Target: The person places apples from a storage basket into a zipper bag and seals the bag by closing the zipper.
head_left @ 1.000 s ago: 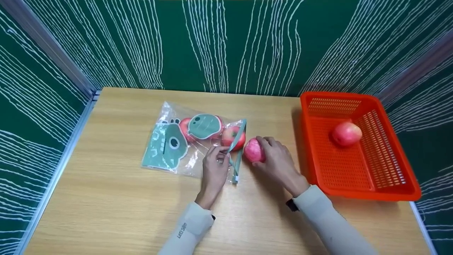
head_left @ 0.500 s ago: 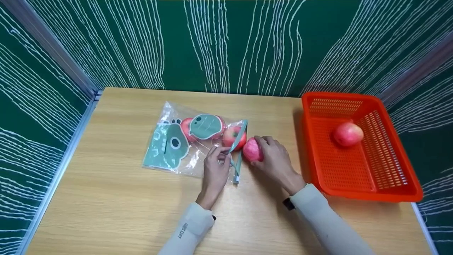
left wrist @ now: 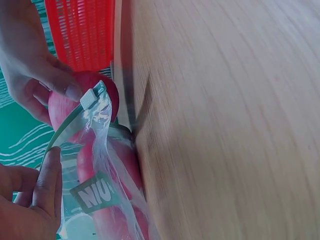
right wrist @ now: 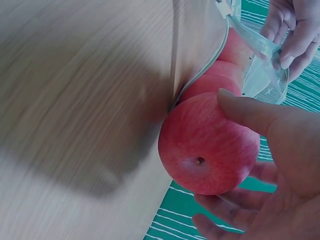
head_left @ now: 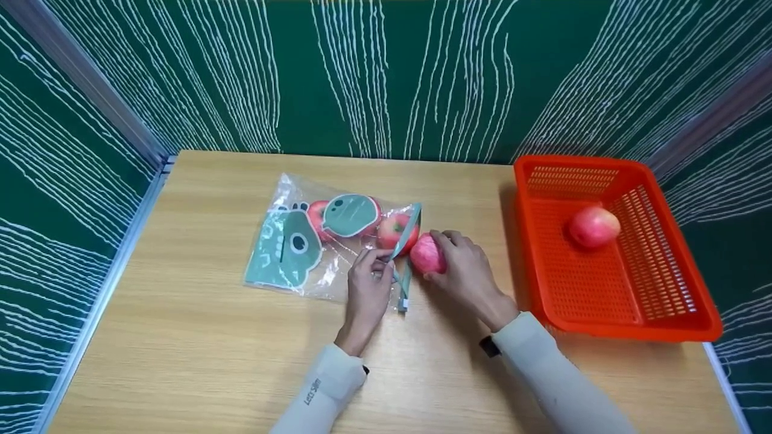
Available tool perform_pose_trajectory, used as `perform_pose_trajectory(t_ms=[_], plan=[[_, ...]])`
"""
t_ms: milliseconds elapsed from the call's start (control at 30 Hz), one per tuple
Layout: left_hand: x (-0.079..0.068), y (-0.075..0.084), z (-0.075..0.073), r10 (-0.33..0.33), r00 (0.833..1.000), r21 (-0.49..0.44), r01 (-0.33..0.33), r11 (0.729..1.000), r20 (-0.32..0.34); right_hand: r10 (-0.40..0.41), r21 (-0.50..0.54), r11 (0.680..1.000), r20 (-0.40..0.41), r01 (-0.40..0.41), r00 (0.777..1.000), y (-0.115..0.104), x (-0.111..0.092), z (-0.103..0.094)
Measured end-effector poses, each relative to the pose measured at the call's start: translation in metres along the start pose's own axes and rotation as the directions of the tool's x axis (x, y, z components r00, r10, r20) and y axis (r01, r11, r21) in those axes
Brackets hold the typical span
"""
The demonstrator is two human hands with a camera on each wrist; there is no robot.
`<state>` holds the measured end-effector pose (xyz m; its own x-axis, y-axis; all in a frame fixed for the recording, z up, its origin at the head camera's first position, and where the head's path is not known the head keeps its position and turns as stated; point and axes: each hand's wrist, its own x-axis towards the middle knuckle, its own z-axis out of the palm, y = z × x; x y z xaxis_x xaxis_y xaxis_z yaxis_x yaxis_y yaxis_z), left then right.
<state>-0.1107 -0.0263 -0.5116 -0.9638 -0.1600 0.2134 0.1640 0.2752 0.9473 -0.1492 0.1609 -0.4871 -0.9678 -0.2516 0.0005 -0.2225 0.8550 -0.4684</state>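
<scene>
On the wooden tabletop [head_left: 181, 337], the clear plastic, green-printed zip bag [head_left: 330, 259] is pinched open by fingers of the left hand [head_left: 369, 286]; the round, pink-red apple [head_left: 427, 254], grasped in the right hand's [head_left: 467, 271] curled fingers, has been shifted slightly leftward to the bag's mouth and is judged still mostly outside. Its faintly streaked skin is marked by a dark pit [right wrist: 199, 161].

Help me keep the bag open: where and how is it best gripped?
I'd pinch the upper green edge from the near side: the bag lies with its open end toward the basket, so lifting that thin edge likely leaves room for the apple in the right hand.
</scene>
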Motion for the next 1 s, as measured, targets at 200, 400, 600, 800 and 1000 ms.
perform_pose_trajectory(t_ms=[200, 400, 600, 800, 1000], plan=[[0.0, -0.002, 0.0, 0.018, 1.0, 0.001, -0.018, 1.0, -0.005, -0.034, -0.005, 0.999, -0.029, 0.034, 0.999, -0.004, 0.001, 0.004], [0.0, -0.002, 0.0, 0.023, 1.0, 0.019, -0.023, 1.0, -0.002, -0.027, 0.022, 0.999, -0.028, 0.027, 0.999, -0.009, 0.002, 0.009], [0.001, -0.001, 0.001, 0.027, 1.0, 0.036, -0.027, 0.999, 0.007, -0.045, 0.027, 0.999, -0.034, 0.046, 0.998, -0.011, 0.003, 0.013], [0.001, 0.0, 0.002, 0.016, 1.0, 0.058, -0.017, 0.998, 0.017, -0.081, 0.026, 0.996, -0.039, 0.082, 0.996, -0.01, 0.004, 0.017], [0.001, 0.0, 0.003, 0.04, 0.999, 0.049, -0.04, 0.998, 0.001, -0.132, 0.026, 0.991, -0.053, 0.133, 0.99, -0.009, 0.006, 0.022]])
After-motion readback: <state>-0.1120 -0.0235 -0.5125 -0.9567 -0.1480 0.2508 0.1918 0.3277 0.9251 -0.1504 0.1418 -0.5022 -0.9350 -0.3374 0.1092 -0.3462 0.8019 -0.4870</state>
